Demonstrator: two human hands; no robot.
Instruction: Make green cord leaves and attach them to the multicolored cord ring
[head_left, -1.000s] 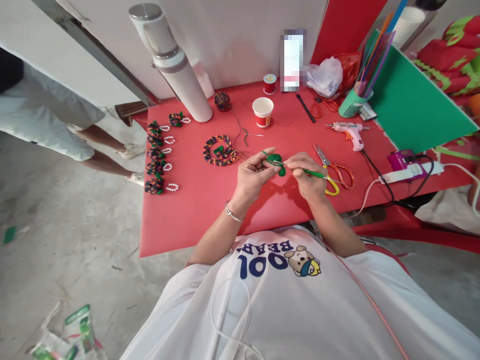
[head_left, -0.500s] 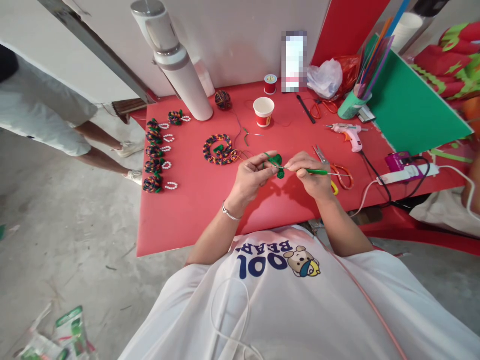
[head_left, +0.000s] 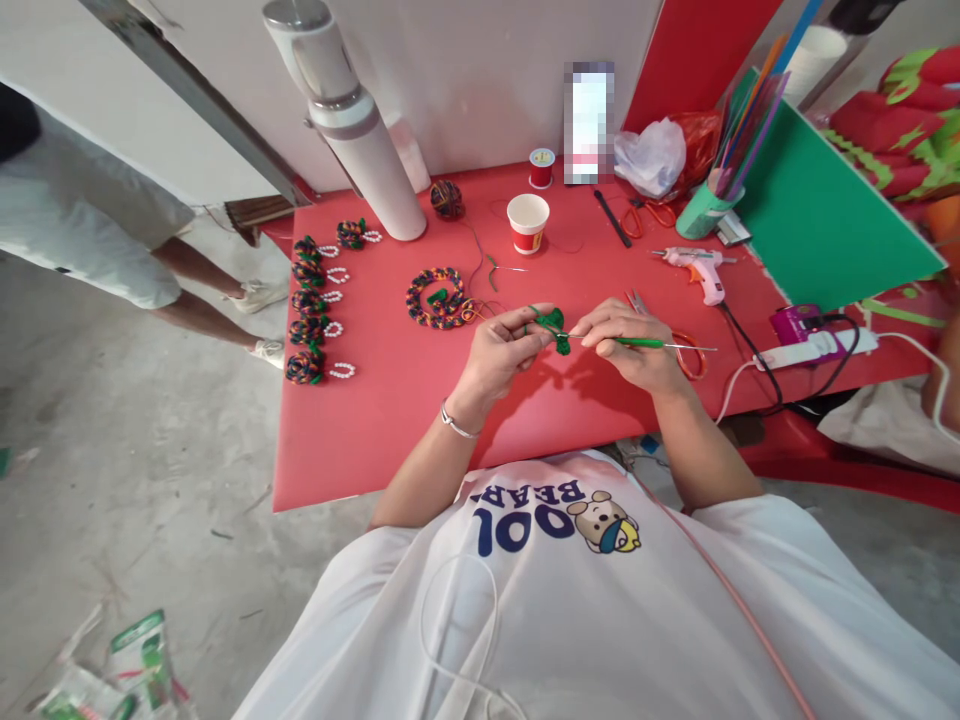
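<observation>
My left hand pinches a small green crochet piece above the red table, with green yarn running over its fingers. A green-handled crochet hook lies in the closed fingers of my right hand, its tip at the green piece. Left of my hands rests a braided multicoloured ring with a bit of green inside it. Beneath and beyond my right hand lie orange-handled scissors, partly covered by it.
Several crocheted pieces with bead loops line the table's left side. A thermos, yarn ball, paper cup, and thread spool stand behind. A glue gun and power strip lie right. Another person's legs show left.
My right hand has shifted slightly right with the hook, its tip still at the green piece. My left hand has moved only a little, tilting the green piece.
</observation>
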